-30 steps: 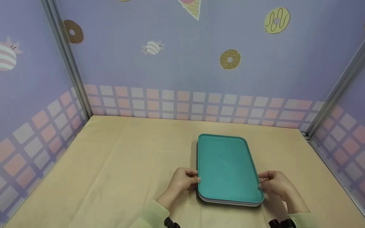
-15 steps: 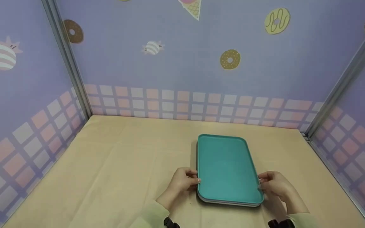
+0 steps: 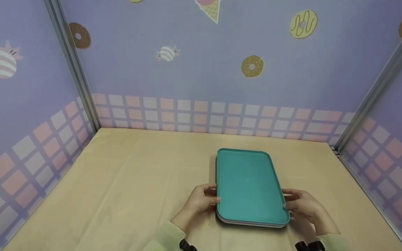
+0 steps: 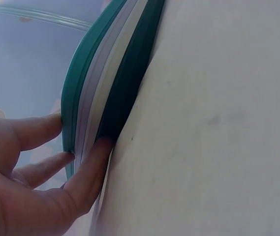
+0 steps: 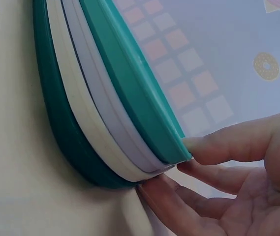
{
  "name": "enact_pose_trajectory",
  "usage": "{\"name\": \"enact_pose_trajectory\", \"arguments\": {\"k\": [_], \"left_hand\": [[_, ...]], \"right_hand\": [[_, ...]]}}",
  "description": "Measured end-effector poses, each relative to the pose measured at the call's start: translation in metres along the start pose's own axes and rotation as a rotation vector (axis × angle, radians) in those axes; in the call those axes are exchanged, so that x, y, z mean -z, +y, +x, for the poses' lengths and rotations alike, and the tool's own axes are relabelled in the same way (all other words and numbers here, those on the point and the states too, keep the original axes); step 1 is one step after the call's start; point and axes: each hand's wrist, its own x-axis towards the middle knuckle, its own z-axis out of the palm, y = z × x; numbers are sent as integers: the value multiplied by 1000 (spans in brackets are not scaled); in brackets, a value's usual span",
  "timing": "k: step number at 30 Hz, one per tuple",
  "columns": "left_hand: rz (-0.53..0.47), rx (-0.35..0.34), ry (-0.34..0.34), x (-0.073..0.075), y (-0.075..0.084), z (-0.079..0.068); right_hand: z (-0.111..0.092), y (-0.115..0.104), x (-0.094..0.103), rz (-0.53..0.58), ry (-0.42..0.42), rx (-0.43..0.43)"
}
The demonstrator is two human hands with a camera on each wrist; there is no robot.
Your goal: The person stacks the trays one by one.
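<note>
A stack of rectangular trays lies on the cloth-covered table, long side pointing away from me. Its top teal tray (image 3: 250, 184) shows in full in the head view. Beneath it, the wrist views show a lavender tray (image 5: 112, 103), a cream tray (image 5: 88, 115) and a dark green tray (image 5: 56, 113) at the bottom. My left hand (image 3: 199, 198) holds the stack's left edge near the front, thumb on the teal rim, fingers lower along the side. Opposite, my right hand (image 3: 304, 205) pinches the right edge, thumb on the teal rim and fingers below it.
The pale yellow tablecloth (image 3: 134, 184) spreads around the stack, with more width on the left. A patterned back wall (image 3: 194, 69) and side walls enclose the table, with metal posts (image 3: 72, 59) at the corners.
The stack stays in place with both hands at its edges. My right fingers have shifted slightly along the edge, and the head view has moved a touch.
</note>
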Motion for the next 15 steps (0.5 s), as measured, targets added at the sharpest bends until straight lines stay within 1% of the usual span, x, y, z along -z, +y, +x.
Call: {"name": "enact_pose_trajectory", "arguments": {"k": [4,11,15], "left_hand": [[5,-2,-2,0,0,0],[-9,7,-14,0,0,-1],[-11,-7,-26,1,-1,0]], "right_hand": [[0,1,0,27,-15,10],[0,2,1,10,-18,19],[0,3,2,31,-47,51]]}}
